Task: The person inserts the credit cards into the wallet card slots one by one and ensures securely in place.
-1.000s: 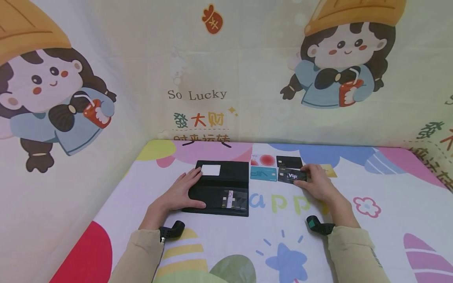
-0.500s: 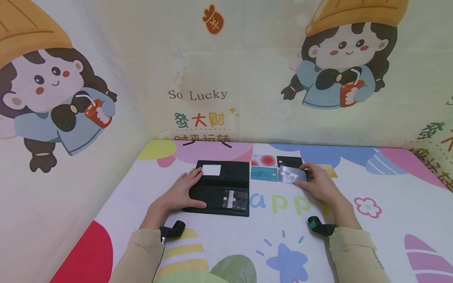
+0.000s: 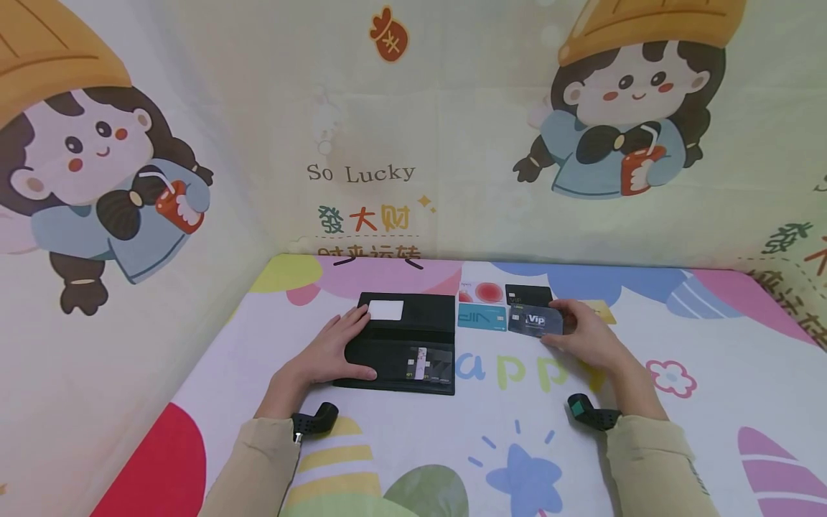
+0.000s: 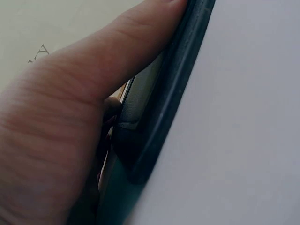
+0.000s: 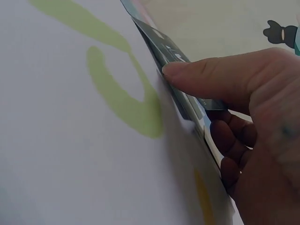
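An open black card wallet (image 3: 388, 362) lies flat on the table, one card under the clear pocket of its near half. My left hand (image 3: 329, 352) rests on the wallet's left side, fingers spread over the far flap and thumb on the near half. A white card (image 3: 385, 310) shows in that far flap, beside my fingertips. To the right, my right hand (image 3: 588, 337) pinches a dark grey "Vip" card (image 3: 533, 321) by its right end between thumb and fingers. In the right wrist view this card (image 5: 164, 44) tilts, with its thumb-side end raised over a shadow.
Left of the held card lies a teal VIP card (image 3: 481, 317). Behind are a white-and-red card (image 3: 481, 292) and a black card (image 3: 528, 294). A gold card (image 3: 601, 311) lies partly behind my right hand. A printed cloth (image 3: 413, 438) covers the table; a patterned backdrop (image 3: 465, 179) rises behind.
The "Vip" card's face went from dark to shiny silver and back to dark as its tilt changed. My right hand has shifted slightly right; the left hand and wallet stay put.
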A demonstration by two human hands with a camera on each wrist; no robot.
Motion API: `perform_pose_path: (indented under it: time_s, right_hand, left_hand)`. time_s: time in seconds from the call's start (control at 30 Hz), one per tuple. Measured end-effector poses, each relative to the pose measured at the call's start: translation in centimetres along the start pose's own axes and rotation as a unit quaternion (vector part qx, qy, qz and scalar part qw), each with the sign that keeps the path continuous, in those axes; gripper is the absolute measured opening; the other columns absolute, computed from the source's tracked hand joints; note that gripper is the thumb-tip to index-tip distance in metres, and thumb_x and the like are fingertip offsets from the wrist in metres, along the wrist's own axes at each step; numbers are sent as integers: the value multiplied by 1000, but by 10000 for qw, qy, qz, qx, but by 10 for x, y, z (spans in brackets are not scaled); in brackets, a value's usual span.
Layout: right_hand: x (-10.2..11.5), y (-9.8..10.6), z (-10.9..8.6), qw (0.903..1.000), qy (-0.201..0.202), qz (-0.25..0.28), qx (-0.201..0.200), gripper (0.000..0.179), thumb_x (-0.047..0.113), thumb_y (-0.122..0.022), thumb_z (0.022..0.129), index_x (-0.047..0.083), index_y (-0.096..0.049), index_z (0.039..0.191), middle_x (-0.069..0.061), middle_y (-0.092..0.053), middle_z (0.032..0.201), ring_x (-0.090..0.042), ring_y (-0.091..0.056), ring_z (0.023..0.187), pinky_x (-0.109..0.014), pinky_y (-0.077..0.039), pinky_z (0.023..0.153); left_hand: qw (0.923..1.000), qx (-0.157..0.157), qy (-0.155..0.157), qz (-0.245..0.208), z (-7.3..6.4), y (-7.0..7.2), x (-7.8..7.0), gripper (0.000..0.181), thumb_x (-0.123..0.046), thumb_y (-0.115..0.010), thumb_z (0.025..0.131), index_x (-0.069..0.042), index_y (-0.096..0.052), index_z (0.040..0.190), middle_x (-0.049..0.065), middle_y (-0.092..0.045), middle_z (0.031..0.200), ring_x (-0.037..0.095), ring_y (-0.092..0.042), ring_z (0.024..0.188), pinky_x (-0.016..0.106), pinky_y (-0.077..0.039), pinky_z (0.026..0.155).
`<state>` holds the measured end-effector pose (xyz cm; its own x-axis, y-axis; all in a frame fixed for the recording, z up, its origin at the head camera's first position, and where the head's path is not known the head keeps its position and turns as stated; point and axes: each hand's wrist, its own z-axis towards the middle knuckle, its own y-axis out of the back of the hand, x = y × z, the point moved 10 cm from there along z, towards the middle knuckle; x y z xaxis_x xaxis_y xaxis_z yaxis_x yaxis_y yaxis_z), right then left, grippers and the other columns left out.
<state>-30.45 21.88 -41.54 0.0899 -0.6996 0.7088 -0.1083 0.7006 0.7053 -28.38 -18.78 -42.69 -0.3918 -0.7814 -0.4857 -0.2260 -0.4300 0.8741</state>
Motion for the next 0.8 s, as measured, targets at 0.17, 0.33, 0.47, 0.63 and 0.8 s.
perform_pose_path:
  time_s: [0.17,0.33,0.47,0.63,0.8]
  right_hand:
    - [0,1,0,9999,88,-46,11,71,16,-78,88,-8,-41,144,-30,-47,134,-43,-47,114,-60,-40,103]
    - [0,1,0,9998,100,-149,69,73,20,-77,90,-6,-40,147,-31,-45,139,-45,-46,119,-63,-38,106]
    - [2,3,-1,9996,174,-227,48,72,23,-77,91,-5,-42,147,-31,-46,139,-45,-48,119,-64,-38,105]
    - [7,6,-3,9993,339,-140,-28,70,23,-77,91,-6,-44,146,-31,-51,134,-44,-52,114,-61,-42,99]
    - [10,5,-3,9992,389,-98,-45,70,24,-77,91,-5,-45,146,-30,-54,130,-42,-53,112,-58,-45,97]
  left_hand:
    - [9999,51,111,26,0,0,1,117,-61,-81,72,-4,-28,159,9,-16,168,31,-10,153,52,-4,123]
    - [10000,46,49,-4,0,0,-1,116,-60,-81,72,-3,-29,159,10,-16,168,31,-10,153,52,-4,123]
    - [10000,12,-12,-45,0,1,-2,116,-60,-81,72,-2,-30,158,11,-17,167,32,-11,153,53,-4,123]
    - [10000,1,-25,-52,0,1,-2,115,-60,-82,72,-2,-30,158,12,-18,167,32,-12,153,53,-5,123]
    - [10000,11,-27,-64,0,1,-2,115,-60,-81,72,-2,-30,158,12,-18,167,33,-12,153,53,-5,123]
